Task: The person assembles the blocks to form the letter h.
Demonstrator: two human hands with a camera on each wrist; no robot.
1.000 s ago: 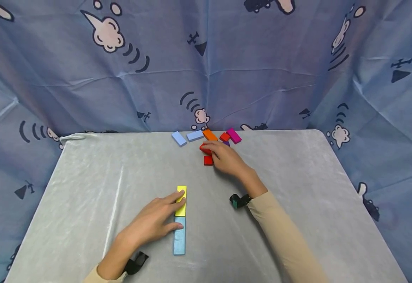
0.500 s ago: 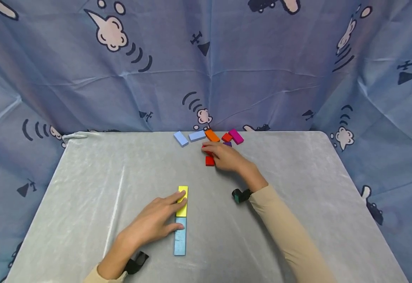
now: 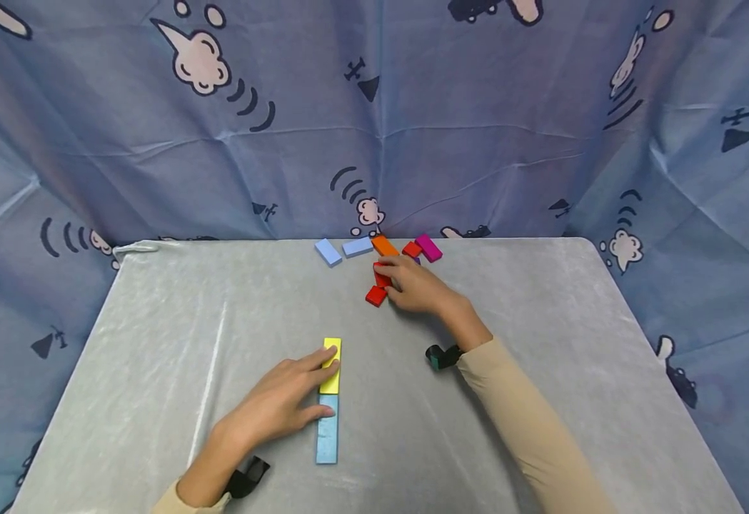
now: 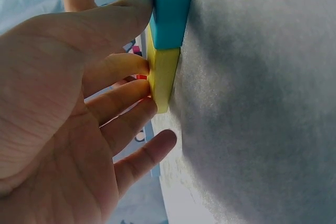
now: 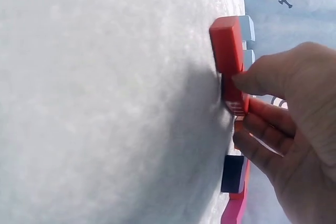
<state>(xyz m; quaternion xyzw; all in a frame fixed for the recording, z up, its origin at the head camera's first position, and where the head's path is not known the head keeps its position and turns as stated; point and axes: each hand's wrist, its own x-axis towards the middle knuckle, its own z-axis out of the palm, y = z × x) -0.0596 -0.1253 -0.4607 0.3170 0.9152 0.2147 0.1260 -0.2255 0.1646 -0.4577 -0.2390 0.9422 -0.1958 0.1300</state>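
My left hand lies beside two blocks set end to end, a yellow block farther out and a light blue block nearer me. Its fingertips touch the yellow one and its thumb touches the blue one; the left wrist view shows these fingers long and spread apart. At the table's far side, my right hand pinches a red block between thumb and fingers, partly hiding it. Right against that block, on its near side, lies a smaller-looking red block, turned at an angle.
Two pale blue blocks, an orange block, another red block and a magenta block lie along the far table edge. A dark purple block shows near my right fingers. Behind hangs a blue patterned curtain.
My right hand has shifted slightly right, and the red block in its grip has turned. The nearer red block has swung askew and slid a little left and toward me. The left hand stays put.
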